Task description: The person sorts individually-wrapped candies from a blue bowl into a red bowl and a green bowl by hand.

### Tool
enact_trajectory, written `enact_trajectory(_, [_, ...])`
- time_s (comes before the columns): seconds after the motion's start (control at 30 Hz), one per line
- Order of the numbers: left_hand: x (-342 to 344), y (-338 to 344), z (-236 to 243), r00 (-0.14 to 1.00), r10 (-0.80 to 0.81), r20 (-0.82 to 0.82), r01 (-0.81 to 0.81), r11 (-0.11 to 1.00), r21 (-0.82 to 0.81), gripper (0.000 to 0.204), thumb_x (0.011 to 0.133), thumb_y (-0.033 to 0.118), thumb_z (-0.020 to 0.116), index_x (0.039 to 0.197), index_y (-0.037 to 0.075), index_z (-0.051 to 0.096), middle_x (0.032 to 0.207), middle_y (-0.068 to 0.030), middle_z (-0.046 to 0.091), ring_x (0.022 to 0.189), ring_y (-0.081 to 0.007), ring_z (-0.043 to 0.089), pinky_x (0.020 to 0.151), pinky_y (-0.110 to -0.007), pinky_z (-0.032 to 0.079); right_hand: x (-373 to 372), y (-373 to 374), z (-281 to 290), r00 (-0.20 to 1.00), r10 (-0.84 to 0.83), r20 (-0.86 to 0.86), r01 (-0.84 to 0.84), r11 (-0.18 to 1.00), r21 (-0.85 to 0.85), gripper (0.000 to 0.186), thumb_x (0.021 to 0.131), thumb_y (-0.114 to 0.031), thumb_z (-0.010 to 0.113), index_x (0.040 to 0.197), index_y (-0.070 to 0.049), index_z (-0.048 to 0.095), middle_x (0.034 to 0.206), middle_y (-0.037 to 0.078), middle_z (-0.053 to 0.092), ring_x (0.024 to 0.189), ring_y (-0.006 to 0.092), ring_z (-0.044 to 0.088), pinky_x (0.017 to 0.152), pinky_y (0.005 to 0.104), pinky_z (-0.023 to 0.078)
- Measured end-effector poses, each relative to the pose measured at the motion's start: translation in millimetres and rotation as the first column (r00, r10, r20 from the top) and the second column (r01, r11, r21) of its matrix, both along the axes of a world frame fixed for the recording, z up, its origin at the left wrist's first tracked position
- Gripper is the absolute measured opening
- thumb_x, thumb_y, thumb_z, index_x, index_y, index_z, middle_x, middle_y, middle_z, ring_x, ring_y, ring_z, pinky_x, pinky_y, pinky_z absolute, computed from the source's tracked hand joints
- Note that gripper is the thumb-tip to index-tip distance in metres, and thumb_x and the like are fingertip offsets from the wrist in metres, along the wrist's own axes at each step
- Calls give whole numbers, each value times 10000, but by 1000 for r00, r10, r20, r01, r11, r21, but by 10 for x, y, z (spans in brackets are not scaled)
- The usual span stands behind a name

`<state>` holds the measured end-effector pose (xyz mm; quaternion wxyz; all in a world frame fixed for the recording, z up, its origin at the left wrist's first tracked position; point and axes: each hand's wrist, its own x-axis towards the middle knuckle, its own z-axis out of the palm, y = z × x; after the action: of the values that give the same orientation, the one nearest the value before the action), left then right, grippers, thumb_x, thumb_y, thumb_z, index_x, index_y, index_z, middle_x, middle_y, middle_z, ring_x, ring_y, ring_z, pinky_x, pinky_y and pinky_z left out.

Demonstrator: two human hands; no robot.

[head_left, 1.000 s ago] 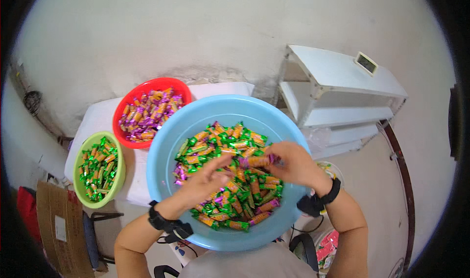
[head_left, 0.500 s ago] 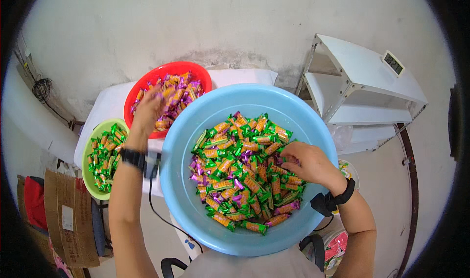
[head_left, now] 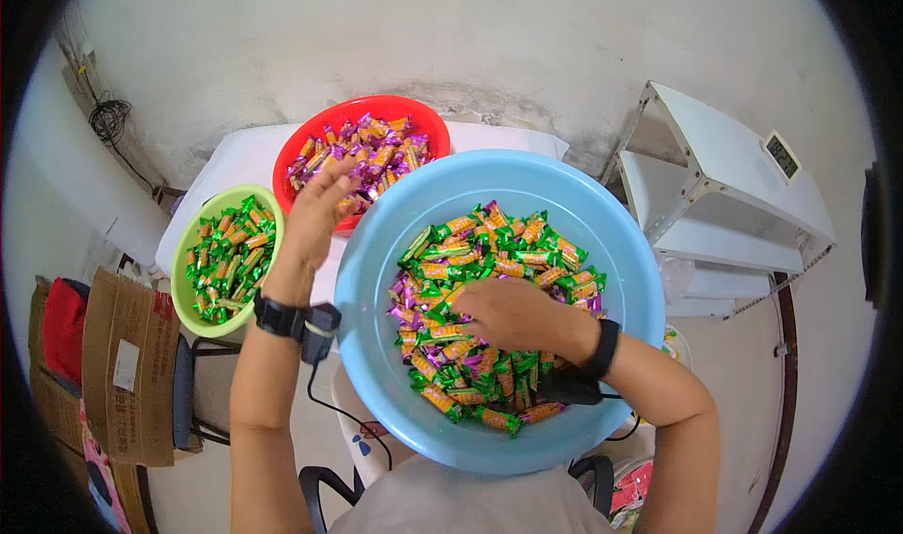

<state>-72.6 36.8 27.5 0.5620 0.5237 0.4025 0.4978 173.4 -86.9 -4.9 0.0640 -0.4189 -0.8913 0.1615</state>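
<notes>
In the blue plastic basin (head_left: 616,252), close in front of the person, we see a mixed heap of wrapped snack rolls (head_left: 437,398), mostly with green ends and some with purple. The right hand (head_left: 527,316) reaches over this heap from the right, its back up and its fingers bent down. The fingertips point to the left and meet the upper layer near the middle of the pile; rolls lie directly beneath and on every side of them. We cannot tell whether these fingers are pressed together or clamped on a roll, since the back of the hand hides their grip.

Farther left, the left hand (head_left: 313,219) is raised at the near edge of the red basin (head_left: 315,122). Its fingers stand apart, and we see no roll between them. Purple-ended rolls (head_left: 381,158) fill that basin, lying just beyond and to the right of these fingers as we look.

To the left of that hand, the lime-green basin (head_left: 179,285) holds green-ended rolls (head_left: 226,257). Beneath the red basin we see a white table cover (head_left: 494,137). Each wrist wears a black strap, and at the right a small digital clock (head_left: 782,157) sits on a white shelf unit (head_left: 743,149).
</notes>
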Motion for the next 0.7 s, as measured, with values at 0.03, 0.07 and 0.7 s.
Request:
enact_trajectory(0.03, [-41,-107,-40,1000,-29,-6,30,1000,8,344,904,188,532,1228,75,505,1150,-14,537,1070,-135,497,845,-294,429,-132,76,-69,995,32,-93,-29,999,33,216,773,-156,586,971,-72,590,874,111,569,856,290,577,715,405,481])
enact_trajectory(0.07, [-90,-214,-81,998,-57,-13,57,998,17,342,906,191,530,1228,78,506,1159,-16,535,1082,-138,497,852,-297,426,-266,161,-147,980,69,-185,-57,996,69,218,767,-149,588,970,-70,588,877,114,572,857,294,577,716,404,483])
enact_trajectory(0.7, [-382,-765,-370,1000,-6,9,7,999,-32,321,897,164,520,1204,70,527,1220,-30,545,1101,-134,513,870,-285,415,-821,753,-811,972,69,-223,8,944,330,108,742,-121,583,838,-73,598,876,91,572,862,286,567,705,410,476])
